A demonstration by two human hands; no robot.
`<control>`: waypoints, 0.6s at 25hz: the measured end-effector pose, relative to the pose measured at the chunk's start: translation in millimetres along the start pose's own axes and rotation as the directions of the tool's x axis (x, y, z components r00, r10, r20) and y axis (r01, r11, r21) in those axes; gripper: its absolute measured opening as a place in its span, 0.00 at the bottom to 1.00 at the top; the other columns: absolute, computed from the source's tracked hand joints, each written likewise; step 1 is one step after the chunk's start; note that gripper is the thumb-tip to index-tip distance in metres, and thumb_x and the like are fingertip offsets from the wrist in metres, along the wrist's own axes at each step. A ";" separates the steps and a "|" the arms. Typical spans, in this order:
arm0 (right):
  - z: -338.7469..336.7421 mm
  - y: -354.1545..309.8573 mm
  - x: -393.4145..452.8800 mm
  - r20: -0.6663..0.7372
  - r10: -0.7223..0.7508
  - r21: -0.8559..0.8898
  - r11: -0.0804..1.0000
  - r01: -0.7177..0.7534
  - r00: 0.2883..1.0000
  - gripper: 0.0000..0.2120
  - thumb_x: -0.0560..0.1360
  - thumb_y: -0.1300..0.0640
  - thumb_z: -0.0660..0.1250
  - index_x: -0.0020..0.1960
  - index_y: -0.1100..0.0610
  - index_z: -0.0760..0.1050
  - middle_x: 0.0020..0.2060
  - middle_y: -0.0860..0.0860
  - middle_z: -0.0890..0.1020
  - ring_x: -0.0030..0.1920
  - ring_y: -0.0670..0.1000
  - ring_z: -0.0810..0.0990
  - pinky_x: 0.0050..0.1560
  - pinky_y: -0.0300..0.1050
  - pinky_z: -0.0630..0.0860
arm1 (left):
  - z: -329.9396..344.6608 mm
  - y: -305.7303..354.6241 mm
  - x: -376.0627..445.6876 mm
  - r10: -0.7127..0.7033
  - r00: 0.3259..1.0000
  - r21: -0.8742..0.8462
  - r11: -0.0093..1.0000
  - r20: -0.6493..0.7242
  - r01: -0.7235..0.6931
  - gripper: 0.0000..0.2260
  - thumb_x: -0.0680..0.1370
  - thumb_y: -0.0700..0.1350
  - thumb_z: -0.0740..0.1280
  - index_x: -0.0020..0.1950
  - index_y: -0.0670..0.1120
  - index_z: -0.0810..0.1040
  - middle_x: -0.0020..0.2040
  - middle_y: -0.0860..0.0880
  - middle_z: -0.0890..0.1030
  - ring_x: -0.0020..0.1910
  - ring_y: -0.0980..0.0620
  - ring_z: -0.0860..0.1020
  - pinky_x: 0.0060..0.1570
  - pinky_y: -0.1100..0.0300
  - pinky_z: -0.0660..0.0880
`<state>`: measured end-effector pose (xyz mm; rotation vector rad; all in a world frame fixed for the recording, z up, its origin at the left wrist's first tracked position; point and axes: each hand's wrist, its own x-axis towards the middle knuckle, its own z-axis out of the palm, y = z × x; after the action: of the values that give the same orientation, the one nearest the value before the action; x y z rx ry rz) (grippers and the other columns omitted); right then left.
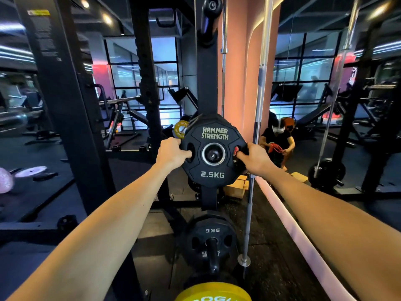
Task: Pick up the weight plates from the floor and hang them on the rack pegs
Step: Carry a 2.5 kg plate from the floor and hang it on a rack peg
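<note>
A black 2.5 kg weight plate marked Hammer Strength sits on a peg of the black rack upright, the peg's end showing through its centre hole. My left hand grips the plate's left grip slot. My right hand grips the right slot. More plates seem stacked behind it on the same peg. Lower on the upright a black 5 kg plate hangs on another peg. A yellow plate shows at the bottom edge.
A steel barbell stands upright just right of the rack. A mirror wall on the right reflects a crouching person. Wooden blocks lie behind the rack. A thick black rack post stands at left, with pale plates on the floor beyond.
</note>
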<state>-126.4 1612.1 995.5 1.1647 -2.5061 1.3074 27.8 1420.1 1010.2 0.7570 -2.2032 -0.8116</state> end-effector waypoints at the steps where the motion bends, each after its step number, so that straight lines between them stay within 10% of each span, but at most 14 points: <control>1: 4.4 4.8 3.3 0.008 0.013 0.010 1.000 -0.013 1.000 0.14 0.77 0.54 0.63 0.57 0.64 0.74 0.52 0.61 0.81 0.53 0.62 0.79 0.54 0.54 0.76 | 5.2 -3.2 3.2 0.002 1.000 -0.010 1.000 0.004 -0.002 0.05 0.71 0.40 0.72 0.43 0.40 0.81 0.38 0.47 0.81 0.38 0.46 0.80 0.38 0.53 0.77; 15: 25.3 22.9 53.8 0.057 0.080 0.203 0.975 -0.090 0.995 0.14 0.76 0.60 0.65 0.61 0.61 0.71 0.52 0.56 0.79 0.53 0.61 0.80 0.55 0.59 0.78 | 33.0 -17.6 54.3 -0.028 0.998 -0.058 0.998 -0.054 0.025 0.10 0.70 0.37 0.72 0.51 0.43 0.83 0.46 0.45 0.84 0.49 0.45 0.81 0.51 0.47 0.79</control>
<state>-173.0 1569.9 985.4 1.1509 -2.5292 1.6122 -24.8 1382.1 998.7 0.7722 -2.1166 -0.8539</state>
